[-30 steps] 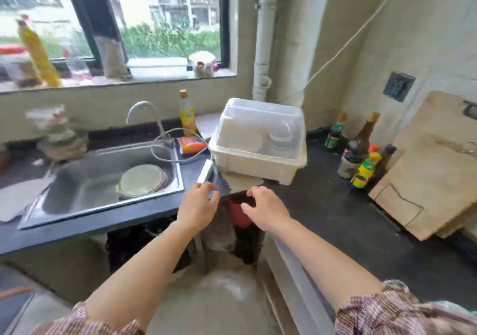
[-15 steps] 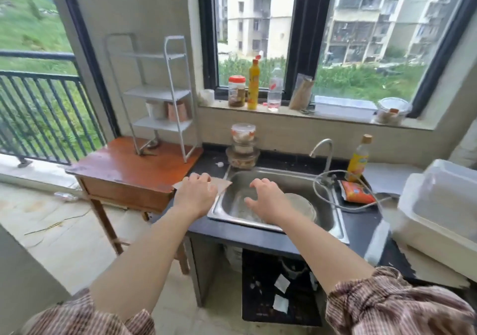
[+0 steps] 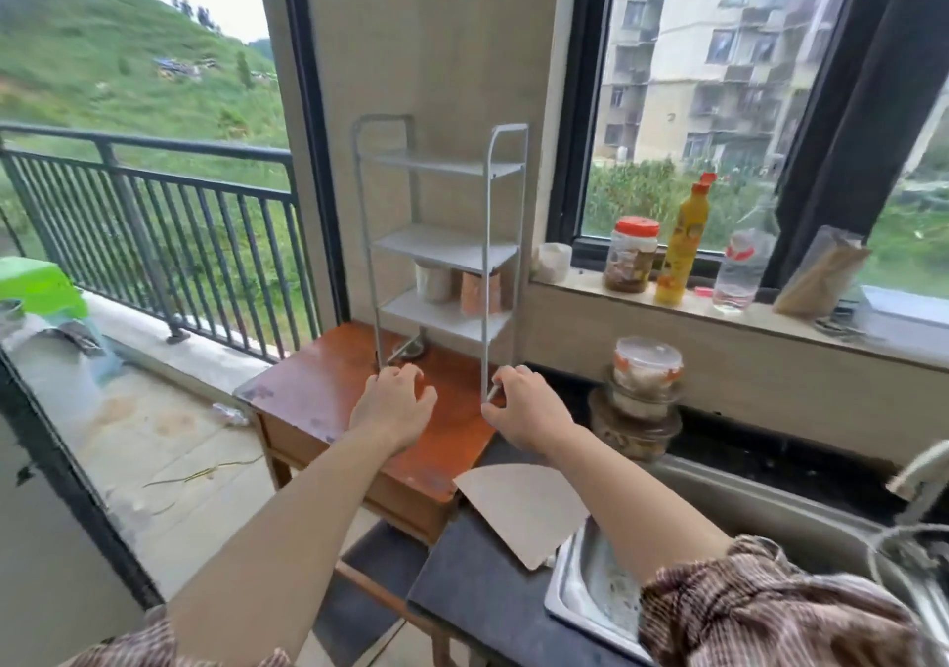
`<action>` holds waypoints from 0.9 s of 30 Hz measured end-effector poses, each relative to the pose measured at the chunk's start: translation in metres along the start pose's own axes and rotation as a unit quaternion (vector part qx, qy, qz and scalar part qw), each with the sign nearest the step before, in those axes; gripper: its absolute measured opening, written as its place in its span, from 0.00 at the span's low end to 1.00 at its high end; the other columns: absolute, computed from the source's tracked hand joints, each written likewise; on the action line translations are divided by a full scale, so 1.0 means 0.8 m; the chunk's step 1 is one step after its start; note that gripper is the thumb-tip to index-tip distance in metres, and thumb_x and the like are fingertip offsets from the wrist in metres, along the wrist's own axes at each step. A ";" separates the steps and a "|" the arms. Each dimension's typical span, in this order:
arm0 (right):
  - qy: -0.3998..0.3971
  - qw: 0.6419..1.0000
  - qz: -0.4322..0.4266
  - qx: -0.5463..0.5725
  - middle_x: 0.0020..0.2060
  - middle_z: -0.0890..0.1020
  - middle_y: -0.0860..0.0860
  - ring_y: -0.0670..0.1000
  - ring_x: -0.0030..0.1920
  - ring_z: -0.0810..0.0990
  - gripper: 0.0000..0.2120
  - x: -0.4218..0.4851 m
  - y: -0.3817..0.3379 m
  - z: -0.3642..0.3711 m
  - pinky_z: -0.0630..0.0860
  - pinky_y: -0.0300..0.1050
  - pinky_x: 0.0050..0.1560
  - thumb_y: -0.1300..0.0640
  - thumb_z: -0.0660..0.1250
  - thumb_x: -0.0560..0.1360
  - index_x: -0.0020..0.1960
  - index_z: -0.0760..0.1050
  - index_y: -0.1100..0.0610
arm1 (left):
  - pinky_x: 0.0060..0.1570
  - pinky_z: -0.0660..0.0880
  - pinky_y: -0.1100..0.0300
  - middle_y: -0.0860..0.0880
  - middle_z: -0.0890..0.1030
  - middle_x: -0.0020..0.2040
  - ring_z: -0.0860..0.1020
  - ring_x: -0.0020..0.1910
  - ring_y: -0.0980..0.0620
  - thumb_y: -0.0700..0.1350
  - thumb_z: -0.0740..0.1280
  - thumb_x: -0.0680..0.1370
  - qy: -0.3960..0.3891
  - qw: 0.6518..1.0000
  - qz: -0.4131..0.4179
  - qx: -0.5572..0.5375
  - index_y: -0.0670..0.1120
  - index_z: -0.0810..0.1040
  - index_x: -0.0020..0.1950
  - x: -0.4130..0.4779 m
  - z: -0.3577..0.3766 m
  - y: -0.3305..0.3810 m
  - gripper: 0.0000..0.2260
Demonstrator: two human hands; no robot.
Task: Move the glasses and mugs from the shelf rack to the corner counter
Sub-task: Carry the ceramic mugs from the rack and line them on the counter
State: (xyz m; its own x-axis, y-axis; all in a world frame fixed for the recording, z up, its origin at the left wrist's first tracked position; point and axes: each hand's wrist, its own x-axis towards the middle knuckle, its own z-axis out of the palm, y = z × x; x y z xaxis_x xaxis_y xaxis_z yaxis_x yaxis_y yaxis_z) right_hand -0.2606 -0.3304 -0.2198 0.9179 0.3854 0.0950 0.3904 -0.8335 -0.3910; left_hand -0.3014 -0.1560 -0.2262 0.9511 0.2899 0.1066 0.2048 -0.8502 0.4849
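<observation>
Head view: two mugs [image 3: 457, 283] on shelf rack [image 3: 447, 250]; two hands [image 3: 395, 407].

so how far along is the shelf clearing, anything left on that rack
Mostly done, it seems: the top two tiers of the shelf rack look bare. Nothing is in hand; the left hand and right hand are both empty, near the rack's base. Left: a white mug and an orange-brown cup on the lowest shelf.

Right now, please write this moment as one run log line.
phase: reaching | left hand: empty | right hand: empty | shelf rack: two cups on bottom tier
</observation>
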 end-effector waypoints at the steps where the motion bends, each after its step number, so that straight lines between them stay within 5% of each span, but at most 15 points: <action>1: -0.008 1.000 0.001 0.006 0.61 0.74 0.57 0.58 0.63 0.71 0.22 0.028 -0.004 0.006 0.71 0.54 0.62 0.50 0.64 0.76 0.66 0.69 0.59 | 0.62 0.68 0.49 0.44 0.71 0.66 0.69 0.64 0.44 0.53 0.56 0.79 -0.004 1.000 -0.006 -0.005 0.49 0.70 0.66 0.023 -0.002 -0.009 0.18; 8: -0.037 0.998 0.022 0.034 0.69 0.69 0.55 0.57 0.68 0.69 0.28 0.178 -0.023 0.049 0.70 0.51 0.64 0.50 0.62 0.77 0.73 0.61 0.58 | 0.62 0.70 0.51 0.43 0.75 0.64 0.72 0.62 0.43 0.52 0.57 0.78 0.005 0.995 -0.051 -0.088 0.47 0.73 0.66 0.170 -0.001 -0.062 0.19; 13: -0.043 0.991 0.088 0.090 0.70 0.69 0.56 0.58 0.66 0.71 0.28 0.263 -0.026 0.083 0.71 0.51 0.62 0.50 0.62 0.77 0.73 0.59 0.59 | 0.54 0.68 0.59 0.45 0.79 0.61 0.75 0.60 0.45 0.50 0.57 0.79 -0.013 0.989 -0.052 -0.138 0.46 0.74 0.65 0.265 0.022 -0.088 0.17; 16: -0.033 0.982 0.136 0.128 0.71 0.67 0.57 0.58 0.68 0.70 0.32 0.314 -0.030 0.100 0.69 0.49 0.63 0.51 0.63 0.77 0.75 0.54 0.59 | 0.59 0.71 0.56 0.44 0.80 0.60 0.77 0.59 0.46 0.50 0.57 0.80 -0.037 0.984 -0.040 -0.167 0.45 0.74 0.65 0.326 0.033 -0.098 0.18; 21: 0.008 0.951 0.230 0.208 0.61 0.75 0.58 0.59 0.57 0.76 0.26 0.385 -0.036 0.117 0.74 0.48 0.51 0.53 0.62 0.77 0.72 0.59 0.60 | 0.55 0.67 0.57 0.43 0.77 0.64 0.74 0.61 0.44 0.50 0.56 0.80 -0.097 0.968 -0.040 -0.227 0.45 0.70 0.69 0.428 0.050 -0.112 0.19; 25: 0.056 0.921 0.304 0.238 0.62 0.75 0.59 0.59 0.59 0.76 0.21 0.437 -0.032 0.122 0.73 0.47 0.53 0.56 0.59 0.79 0.71 0.64 0.61 | 0.45 0.67 0.59 0.44 0.79 0.60 0.76 0.49 0.47 0.54 0.58 0.79 -0.132 0.957 -0.037 -0.257 0.48 0.70 0.68 0.497 0.069 -0.119 0.19; 27: 0.114 0.875 0.351 0.313 0.65 0.74 0.55 0.57 0.62 0.74 0.24 0.456 -0.029 0.123 0.71 0.46 0.55 0.52 0.62 0.78 0.72 0.62 0.56 | 0.42 0.71 0.57 0.41 0.80 0.56 0.78 0.45 0.44 0.56 0.59 0.78 -0.155 0.947 -0.045 -0.279 0.49 0.71 0.67 0.520 0.080 -0.118 0.19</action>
State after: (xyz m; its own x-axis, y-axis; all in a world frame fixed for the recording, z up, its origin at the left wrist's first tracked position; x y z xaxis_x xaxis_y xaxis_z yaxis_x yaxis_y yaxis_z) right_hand 0.0581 -0.1311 -0.2663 0.9344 -0.2831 -0.2163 -0.3245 -0.4255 -0.8448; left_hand 0.0900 0.0167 -0.2836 0.9755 0.1341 -0.1744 0.2162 -0.4379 0.8726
